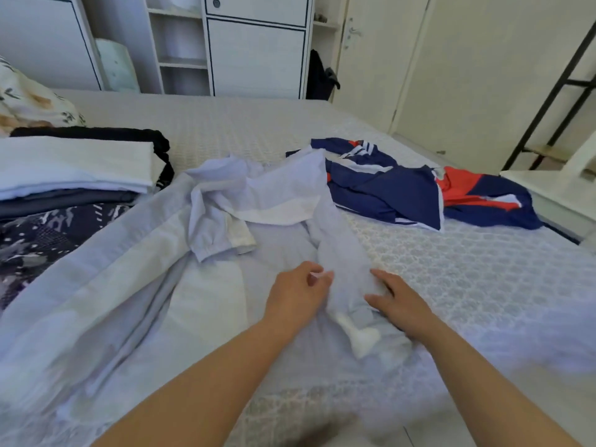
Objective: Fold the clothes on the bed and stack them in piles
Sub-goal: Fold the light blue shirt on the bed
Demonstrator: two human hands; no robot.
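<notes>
White wardrobe unit (pixel 254 56) with dark-edged doors stands along the far wall, open shelves (pixel 180 53) set between its panels; a dark bag (pixel 321 77) hangs at its right end. Cream door (pixel 371 59) with lever handle to the right of that, then a black metal frame (pixel 554 101) at far right, beside a white surface (pixel 554 191) at the mattress edge. Floral-print pillow (pixel 29 101) at far left.
</notes>
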